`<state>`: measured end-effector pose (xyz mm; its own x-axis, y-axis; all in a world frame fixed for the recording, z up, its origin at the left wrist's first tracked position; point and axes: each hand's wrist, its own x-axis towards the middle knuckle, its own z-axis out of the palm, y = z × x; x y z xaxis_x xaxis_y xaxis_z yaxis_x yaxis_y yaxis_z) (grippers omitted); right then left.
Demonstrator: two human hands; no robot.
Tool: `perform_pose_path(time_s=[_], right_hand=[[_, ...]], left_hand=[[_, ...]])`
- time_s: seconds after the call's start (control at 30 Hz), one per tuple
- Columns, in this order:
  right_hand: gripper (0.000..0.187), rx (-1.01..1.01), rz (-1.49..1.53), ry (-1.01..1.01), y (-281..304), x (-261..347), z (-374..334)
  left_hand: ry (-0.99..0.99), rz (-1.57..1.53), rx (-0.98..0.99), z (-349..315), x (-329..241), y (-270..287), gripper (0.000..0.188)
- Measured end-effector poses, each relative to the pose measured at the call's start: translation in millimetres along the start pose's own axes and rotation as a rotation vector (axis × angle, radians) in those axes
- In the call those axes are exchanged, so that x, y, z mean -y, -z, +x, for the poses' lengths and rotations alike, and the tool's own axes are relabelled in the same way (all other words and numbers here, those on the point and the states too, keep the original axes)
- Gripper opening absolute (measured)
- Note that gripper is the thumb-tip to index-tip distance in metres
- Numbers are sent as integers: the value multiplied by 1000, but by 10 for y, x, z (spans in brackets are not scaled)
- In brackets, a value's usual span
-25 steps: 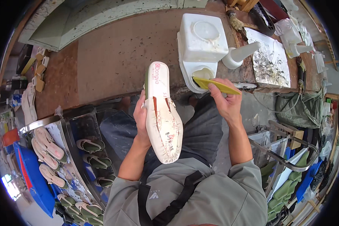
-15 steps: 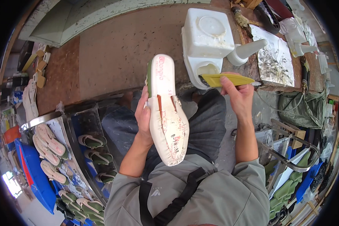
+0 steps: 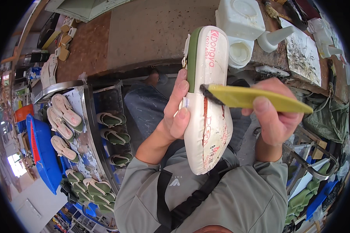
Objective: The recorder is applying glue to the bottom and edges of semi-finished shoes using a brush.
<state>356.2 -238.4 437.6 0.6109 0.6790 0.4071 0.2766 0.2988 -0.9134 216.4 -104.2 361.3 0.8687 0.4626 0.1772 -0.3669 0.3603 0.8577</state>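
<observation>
My brown workbench (image 3: 151,35) has tan blocks (image 3: 63,52) piled toward its left end and a badly stained white sheet (image 3: 299,58) over right. On my left, cream-and-green sandals (image 3: 68,112) sit on a metal-framed rack (image 3: 60,87), near a blue tray (image 3: 46,151) (super bright, that thing). Crumpled dark green sheeting (image 3: 322,126) bunches below the bench, right side.

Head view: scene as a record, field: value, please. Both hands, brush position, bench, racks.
left hand: grips a cream shoe with a green side by its side, printed face toward camera
right hand: holds a yellow flat-handled brush
brush position: dark bristles at the shoe's middle, apparently touching
bench: brown worktop with a white boxy plastic container, round white open cup at its front, white cone-nozzled bottle, stained white sheet
left rack: metal-edged, with cream-and-green sandals
right rack: green pieces
</observation>
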Motion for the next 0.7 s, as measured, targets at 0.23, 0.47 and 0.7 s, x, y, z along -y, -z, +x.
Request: perform_pose_path(time_s=[0.23,0.47,0.7], right_hand=[[18,71,-124,120,-32,278,-158],[20,97,-75,171,-75,410,-337],[21,119,-33,200,-126,471,-429]], left_hand=[[-362,150,229,-96,-97,-26,60],[-407,198,236,-238,-142,-36,60],[-358,275,27,-354,-182,-72,57]])
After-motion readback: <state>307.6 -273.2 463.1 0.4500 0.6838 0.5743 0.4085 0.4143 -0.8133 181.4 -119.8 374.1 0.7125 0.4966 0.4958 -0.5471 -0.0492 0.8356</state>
